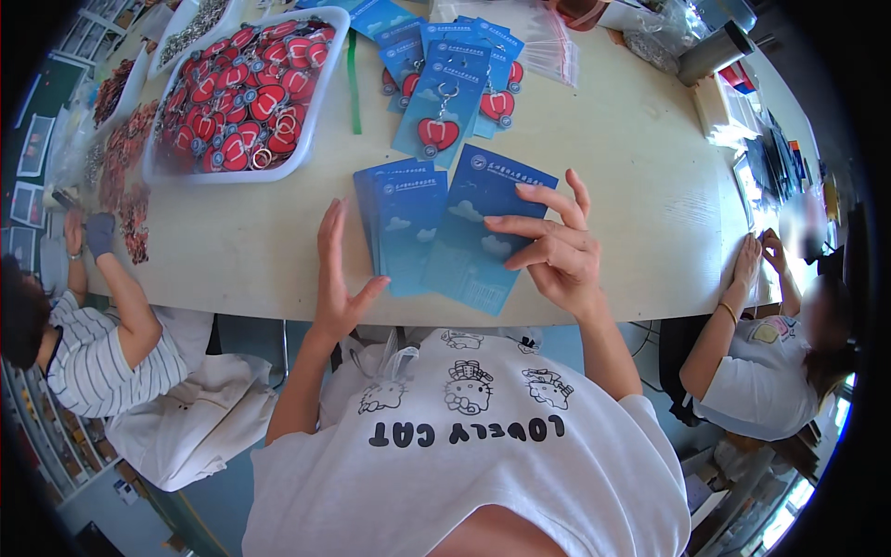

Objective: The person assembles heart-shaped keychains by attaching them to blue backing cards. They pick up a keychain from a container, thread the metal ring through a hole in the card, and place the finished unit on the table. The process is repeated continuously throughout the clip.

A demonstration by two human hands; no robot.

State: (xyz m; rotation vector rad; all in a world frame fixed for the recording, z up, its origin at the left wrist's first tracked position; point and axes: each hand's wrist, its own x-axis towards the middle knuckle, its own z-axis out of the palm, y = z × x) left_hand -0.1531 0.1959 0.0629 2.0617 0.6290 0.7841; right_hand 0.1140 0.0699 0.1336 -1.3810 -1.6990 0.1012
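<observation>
My right hand (561, 255) is at the right edge of a blue backing card (483, 223), its fingertips over the card's face. The card is tilted and overlaps a small stack of similar blue cards (408, 223) on its left. Left of that stack, my left hand (342, 278) is open and empty, thumb apart from the raised fingers. Beyond the stack, a blue card with a red heart-shaped keychain (438, 133) lies on top of several others like it.
A clear plastic bin (311, 139) of red heart keychains stands at the far left, beside a green strip (354, 84). Clear plastic bags (529, 46) lie at the back. Co-workers' hands are at the left (88, 232) and right (756, 260) of the table (650, 186).
</observation>
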